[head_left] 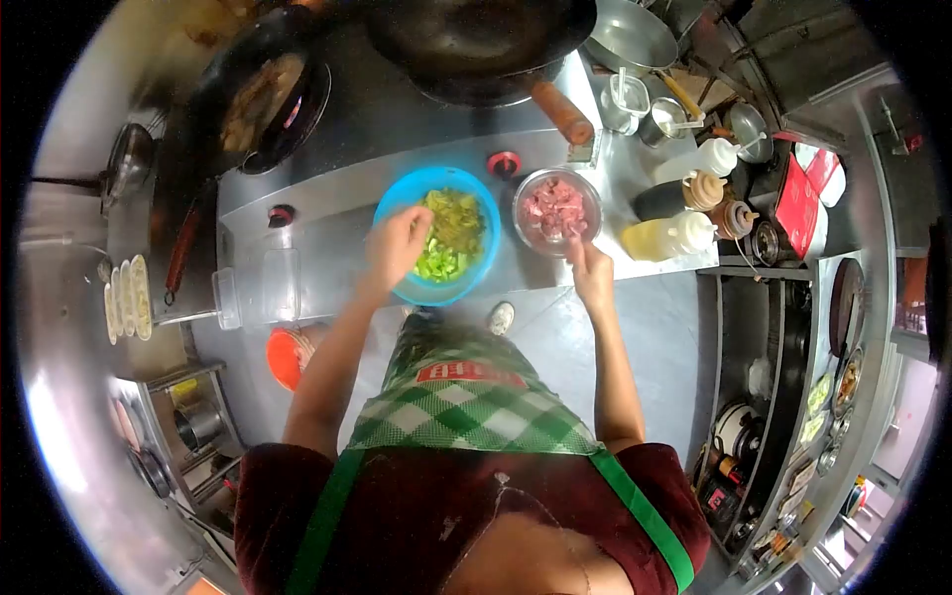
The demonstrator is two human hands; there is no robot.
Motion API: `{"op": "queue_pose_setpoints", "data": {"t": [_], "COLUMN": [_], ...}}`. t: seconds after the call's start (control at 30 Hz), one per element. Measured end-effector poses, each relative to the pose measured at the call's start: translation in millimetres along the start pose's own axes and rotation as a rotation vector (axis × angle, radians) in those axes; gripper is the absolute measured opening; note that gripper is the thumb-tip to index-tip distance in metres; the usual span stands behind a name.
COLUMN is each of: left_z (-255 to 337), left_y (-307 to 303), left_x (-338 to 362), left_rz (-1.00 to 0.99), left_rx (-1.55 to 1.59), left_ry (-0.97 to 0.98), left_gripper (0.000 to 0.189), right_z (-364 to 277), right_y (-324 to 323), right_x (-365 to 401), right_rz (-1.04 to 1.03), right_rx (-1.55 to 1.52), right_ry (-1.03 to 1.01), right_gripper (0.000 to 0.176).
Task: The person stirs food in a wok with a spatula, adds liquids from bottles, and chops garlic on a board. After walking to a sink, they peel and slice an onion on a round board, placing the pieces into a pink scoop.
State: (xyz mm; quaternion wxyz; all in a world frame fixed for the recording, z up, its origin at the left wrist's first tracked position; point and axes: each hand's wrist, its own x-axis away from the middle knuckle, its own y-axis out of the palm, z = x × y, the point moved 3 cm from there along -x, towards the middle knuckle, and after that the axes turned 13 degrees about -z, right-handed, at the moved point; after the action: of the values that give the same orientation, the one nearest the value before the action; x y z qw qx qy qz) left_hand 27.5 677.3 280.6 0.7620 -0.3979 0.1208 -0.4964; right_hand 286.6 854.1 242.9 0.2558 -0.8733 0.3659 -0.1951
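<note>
My left hand (399,246) is at the left side of a blue bowl (393,190), its fingers curled together over the rim; what they hold, if anything, is hidden. Chopped green vegetables (441,260) and a darker green heap (456,218) lie in that bowl. To the right, a round metal bowl (528,236) contains pieces of raw pink meat (555,206). My right hand (592,273) touches or is close to this bowl's lower right edge, fingers bent; anything between them is too small to make out.
Woks (486,40) stand on the stove behind, one at the left with food in it (263,104). Sauce bottles (669,238) and metal cups line the right. Clear plastic containers (282,283) sit at the counter's left front. An orange bucket (288,359) stands below.
</note>
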Motion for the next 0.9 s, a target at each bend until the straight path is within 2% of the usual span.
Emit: {"op": "queue_pose_setpoints", "data": {"t": [0.03, 0.07, 0.13, 0.2, 0.37, 0.43, 0.5, 0.53, 0.63, 0.73, 0.8, 0.9], "left_z": [4.0, 8.8, 8.3, -2.1, -66.5, -79.7, -109.5, -124.2, -158.7, -153.2, -151.2, -177.1], "left_y": [-8.3, -15.0, -17.7, -13.9, -10.5, -22.1, -26.2, -26.5, -23.0, -32.5, -38.5, -45.4], "left_x": [2.8, 3.7, 10.4, 21.6, 64.3, 86.7, 107.5, 116.0, 124.4, 119.4, 116.5, 138.6], "left_rz": [0.043, 0.091, 0.171, 0.173, 0.195, 0.189, 0.252, 0.281, 0.231, 0.084, 0.094, 0.110], "left_rx": [0.024, 0.050, 0.097, 0.133, 0.211, 0.279, 0.178, 0.128, 0.108, 0.316, 0.338, 0.363], "left_ry": [0.038, 0.079, 0.125, 0.073, -0.013, -0.112, -0.078, -0.056, -0.149, -0.275, -0.246, -0.211], "left_gripper": [0.014, 0.014, 0.014, 0.015, 0.018, 0.019, 0.020, 0.020, 0.021, 0.021, 0.021, 0.021], "right_z": [-0.9, 1.8, -23.6, -52.0, -53.0, -60.7, -71.0, -63.0, -50.6, -59.5, -50.2, -44.8], "right_y": [-0.1, 10.2, 20.8, 36.3, 86.8, 91.7, 89.9, 98.5, 103.8, 108.8, 118.2, 118.3], "right_x": [-3.0, -12.8, -36.9, -69.5, -149.9, -158.0, -149.9, -153.3, -154.4, -150.7, -153.9, -154.5], "right_rz": [-0.043, 0.158, 0.050, -0.036, -0.226, -0.277, -0.310, -0.244, -0.159, -0.128, -0.063, 0.071], "right_rx": [0.024, 0.018, 0.219, 0.468, 0.605, 0.677, 0.747, 0.794, 1.118, 1.323, 1.482, 1.536], "right_ry": [0.082, -0.210, -0.195, -0.220, -0.091, -0.101, -0.126, -0.172, -0.420, -0.499, -0.560, -0.785], "right_gripper": [0.010, 0.011, 0.016, 0.021, 0.022, 0.022, 0.021, 0.021, 0.020, 0.022, 0.022, 0.021]}}
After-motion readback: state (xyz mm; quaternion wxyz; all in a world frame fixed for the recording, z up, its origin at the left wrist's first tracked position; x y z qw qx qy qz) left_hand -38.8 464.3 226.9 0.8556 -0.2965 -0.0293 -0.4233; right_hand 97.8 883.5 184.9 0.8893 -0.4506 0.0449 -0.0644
